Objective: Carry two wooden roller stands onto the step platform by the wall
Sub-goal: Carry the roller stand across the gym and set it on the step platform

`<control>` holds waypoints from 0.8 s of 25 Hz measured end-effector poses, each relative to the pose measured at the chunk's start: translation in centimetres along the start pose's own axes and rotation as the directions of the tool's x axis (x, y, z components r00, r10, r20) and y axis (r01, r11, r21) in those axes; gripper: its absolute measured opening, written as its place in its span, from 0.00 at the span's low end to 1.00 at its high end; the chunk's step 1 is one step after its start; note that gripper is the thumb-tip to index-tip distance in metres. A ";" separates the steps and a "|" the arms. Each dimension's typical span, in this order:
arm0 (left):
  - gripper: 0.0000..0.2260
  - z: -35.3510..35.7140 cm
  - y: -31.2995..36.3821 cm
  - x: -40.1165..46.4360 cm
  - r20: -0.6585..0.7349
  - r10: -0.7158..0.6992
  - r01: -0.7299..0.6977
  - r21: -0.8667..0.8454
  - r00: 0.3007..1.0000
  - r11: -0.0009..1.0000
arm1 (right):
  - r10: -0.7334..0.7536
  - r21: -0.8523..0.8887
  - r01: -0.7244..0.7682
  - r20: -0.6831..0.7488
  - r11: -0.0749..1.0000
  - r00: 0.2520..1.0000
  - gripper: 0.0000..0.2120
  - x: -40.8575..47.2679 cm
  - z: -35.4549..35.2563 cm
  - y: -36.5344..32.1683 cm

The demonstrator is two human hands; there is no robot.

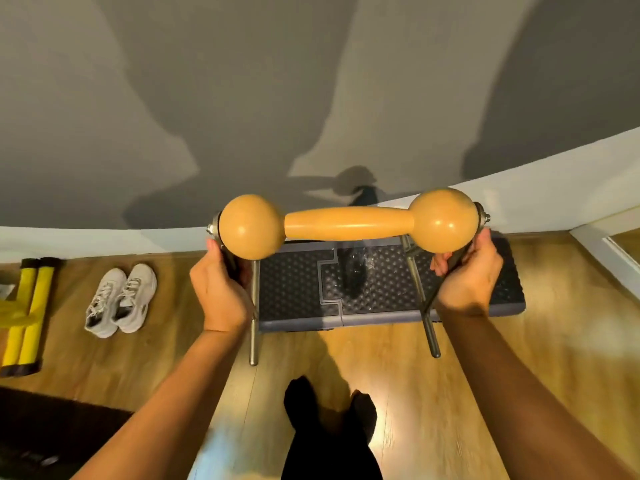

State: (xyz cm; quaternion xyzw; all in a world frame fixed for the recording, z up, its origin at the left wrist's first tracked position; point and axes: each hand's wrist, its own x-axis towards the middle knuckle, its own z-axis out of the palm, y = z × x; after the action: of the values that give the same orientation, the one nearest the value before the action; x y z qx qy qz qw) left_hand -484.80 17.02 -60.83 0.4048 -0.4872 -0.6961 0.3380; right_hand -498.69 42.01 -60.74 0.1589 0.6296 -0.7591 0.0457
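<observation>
Head view: left hand [220,289] and right hand [467,275] each grip the metal frame of a yellow-brown wooden dumbbell-shaped roller stand [348,223], held above the dark studded step platform [298,289].

Warm indoor light falls from behind and above, throwing broad soft shadows of both arms up the grey wall [104,98] beyond the held roller [348,223]. Small highlights sit on the roller's two wooden balls. Glare shines on the wood floor [381,420] below the grip, near the feet. The wide lens bends the white skirting board [540,188] into a curve. Focus is fairly sharp, softer at the lower corners.
</observation>
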 end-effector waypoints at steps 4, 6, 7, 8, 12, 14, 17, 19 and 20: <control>0.19 -0.7 -7.4 2.3 -0.004 -0.008 0.008 0.018 1.000 1.000 | 0.015 0.022 -0.014 -0.034 1.000 0.999 0.26 2.6 -0.6 7.3; 0.18 -1.4 -10.4 3.0 0.010 0.007 -0.008 0.031 1.000 0.999 | -0.014 0.014 0.015 -0.024 1.000 1.000 0.27 3.7 -1.2 10.6; 0.17 -1.8 -12.1 3.4 0.004 0.009 -0.009 0.032 1.000 0.999 | -0.003 0.005 0.003 -0.029 1.000 1.000 0.27 4.3 -1.4 12.3; 0.16 -2.0 -13.7 3.8 -0.014 0.003 -0.003 0.026 1.000 1.000 | 0.032 0.014 -0.032 -0.052 0.999 0.998 0.28 5.0 -1.5 14.0; 0.14 -3.2 -20.2 5.8 -0.127 -0.063 0.060 -0.031 0.990 0.998 | 0.035 0.047 -0.030 -0.098 0.998 0.995 0.24 7.2 -1.5 20.7; 0.16 -3.6 -22.4 6.8 -0.156 -0.081 0.071 -0.069 0.984 0.995 | 0.009 0.057 -0.004 -0.089 0.998 0.996 0.20 7.7 -1.4 22.9; 0.13 -4.1 -25.4 7.8 -0.150 -0.100 0.088 -0.089 0.984 0.992 | -0.003 0.095 0.014 -0.116 0.995 0.993 0.21 8.7 -1.3 25.4; 0.10 -4.0 -26.6 8.2 -0.138 -0.107 0.094 -0.098 0.985 0.991 | -0.012 0.113 0.026 -0.127 0.993 0.992 0.21 9.3 -1.2 26.6; 0.10 -4.0 -27.1 8.5 -0.135 -0.108 0.095 -0.101 0.985 0.990 | -0.011 0.111 0.027 -0.136 0.993 0.991 0.21 9.4 -1.2 27.0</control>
State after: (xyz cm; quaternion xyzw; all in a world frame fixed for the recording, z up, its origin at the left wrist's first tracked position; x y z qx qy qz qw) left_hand -487.06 16.08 -89.39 0.4606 -0.4076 -0.7046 0.3540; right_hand -500.09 38.91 -89.19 0.2062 0.5890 -0.7813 -0.0132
